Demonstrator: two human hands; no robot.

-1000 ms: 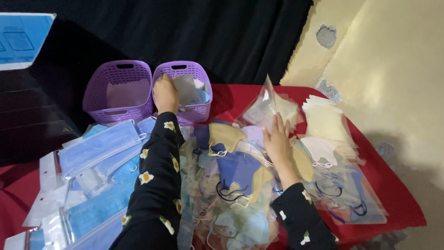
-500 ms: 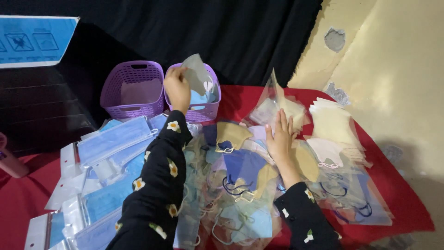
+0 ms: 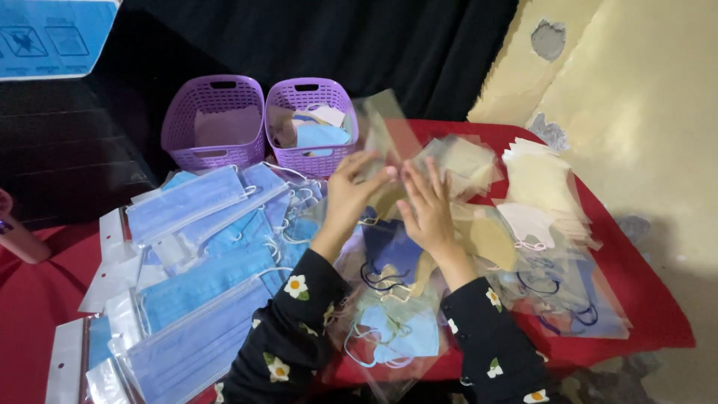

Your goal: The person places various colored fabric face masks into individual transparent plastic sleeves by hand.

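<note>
- One bench [image 3: 643,299], covered in red cloth, set against a black curtain [image 3: 336,37] at the rear and a cream wall [image 3: 643,90] with chipped patches on the right.
- Two purple slotted baskets [image 3: 215,123] side by side at the far edge of the bench, just touching.
- Left basket: no contents discernible; pale bottom visible.
- Right basket [image 3: 310,127]: loaded with a few face masks, blue and white ones visible.
- Left part of bench: overlapping stack of packaged blue flat masks [image 3: 194,284] in clear sleeves.
- Centre and right part: loose heap of bagged cupped masks [image 3: 396,299], tan, navy and light blue, plus a pile of white ones [image 3: 538,187] by the wall.
- Left hand [image 3: 351,194] and right hand [image 3: 430,209] raised together above the heap, both in dark floral sleeves.
- Clear plastic bag [image 3: 389,127] pinched between fingers of both hands, held upright just in front of the right basket; blurred, contents not discernible.
</note>
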